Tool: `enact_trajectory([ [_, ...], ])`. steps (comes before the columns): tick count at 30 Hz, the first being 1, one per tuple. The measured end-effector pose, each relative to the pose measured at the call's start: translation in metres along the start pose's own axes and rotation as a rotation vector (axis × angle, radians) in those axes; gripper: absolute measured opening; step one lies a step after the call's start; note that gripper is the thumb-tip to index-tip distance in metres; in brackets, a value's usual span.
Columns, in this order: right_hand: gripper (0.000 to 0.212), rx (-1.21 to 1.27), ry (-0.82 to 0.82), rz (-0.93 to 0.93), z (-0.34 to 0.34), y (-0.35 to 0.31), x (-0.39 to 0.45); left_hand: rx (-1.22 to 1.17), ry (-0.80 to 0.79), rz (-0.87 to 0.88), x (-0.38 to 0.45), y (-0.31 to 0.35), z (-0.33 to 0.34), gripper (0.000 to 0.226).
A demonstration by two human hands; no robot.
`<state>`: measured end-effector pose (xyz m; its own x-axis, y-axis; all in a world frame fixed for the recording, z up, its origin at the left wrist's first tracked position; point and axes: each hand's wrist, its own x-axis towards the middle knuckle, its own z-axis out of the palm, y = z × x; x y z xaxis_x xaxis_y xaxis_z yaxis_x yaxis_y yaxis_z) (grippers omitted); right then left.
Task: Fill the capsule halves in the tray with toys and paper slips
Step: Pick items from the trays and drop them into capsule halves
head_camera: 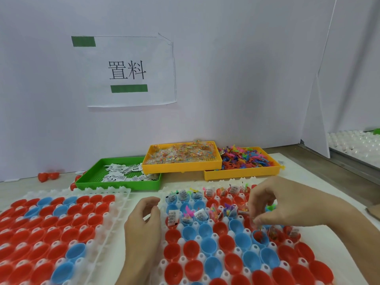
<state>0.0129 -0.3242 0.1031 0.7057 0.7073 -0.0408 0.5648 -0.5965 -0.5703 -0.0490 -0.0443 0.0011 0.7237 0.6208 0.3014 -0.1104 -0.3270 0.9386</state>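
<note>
Pinching a small clear toy packet, right hand fingers hover over blue capsule half; packet may miss. Left hand loosely curled, empty.

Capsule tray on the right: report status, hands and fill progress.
Right hand pinching a small packet over a blue capsule half. Left hand loosely curled, empty. Tray: two far rows filled, near rows empty. Nothing in the way.

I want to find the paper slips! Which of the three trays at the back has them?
The green tray, the leftmost one. It holds white paper slips; the two orange trays hold clear packets and colourful toys.
</note>
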Motion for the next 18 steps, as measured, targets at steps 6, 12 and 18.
enact_trajectory([
  [6, 0.01, -0.077, -0.034, 0.06, 0.001, -0.01, -0.002, -0.011, -0.002, -0.001, 0.0, 0.0, 0.001, 0.029],
  [12, 0.009, -0.113, -0.102, 0.138, 0.003, -0.013, -0.002, -0.002, 0.001, -0.002, -0.001, 0.001, 0.001, 0.03],
  [18, 0.007, -0.185, -0.149, 0.195, 0.007, -0.006, 0.004, -0.013, 0.022, -0.008, -0.001, 0.001, 0.003, 0.03],
])
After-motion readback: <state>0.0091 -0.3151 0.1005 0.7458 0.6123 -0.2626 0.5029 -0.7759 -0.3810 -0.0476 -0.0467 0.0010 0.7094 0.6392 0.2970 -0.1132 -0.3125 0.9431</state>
